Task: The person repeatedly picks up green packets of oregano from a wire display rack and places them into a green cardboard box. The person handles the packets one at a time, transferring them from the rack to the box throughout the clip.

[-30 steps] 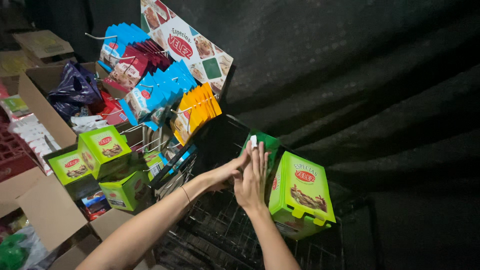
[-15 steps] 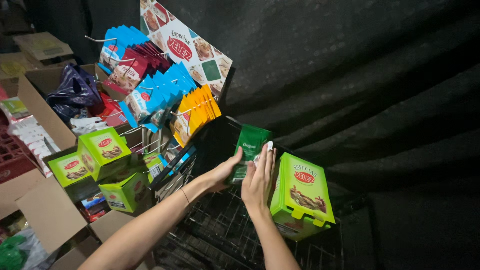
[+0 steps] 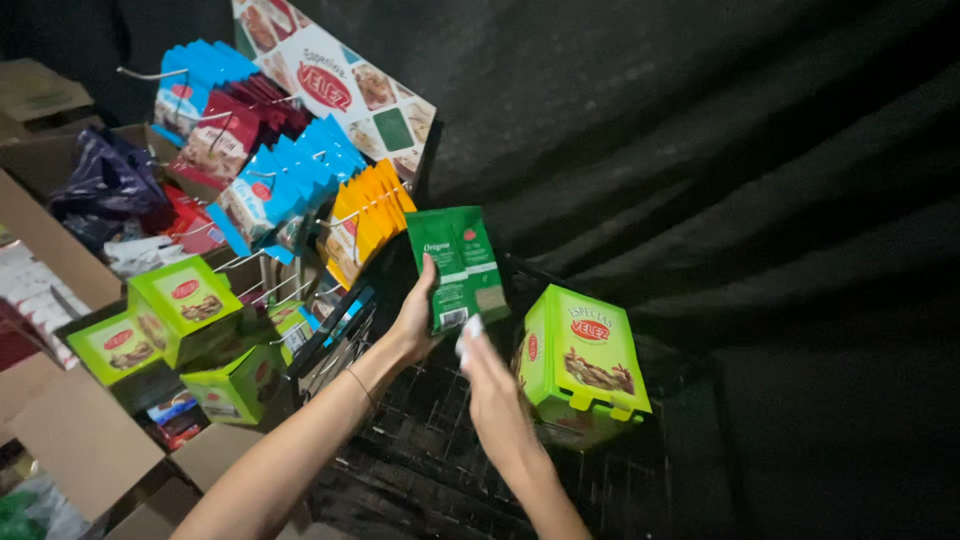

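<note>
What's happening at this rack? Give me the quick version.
A person stands over a black wire display rack. Their left hand holds a dark green sachet upright by its lower edge, in front of the hanging rows of yellow sachets and blue sachets. The right hand is just below the sachet, fingers pointing up at it. A lime green box sits on the rack beside that hand, with more green boxes to the left.

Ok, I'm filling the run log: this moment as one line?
left hand: holds green packet | right hand: open below packet | lime-green box: on wire rack
</note>
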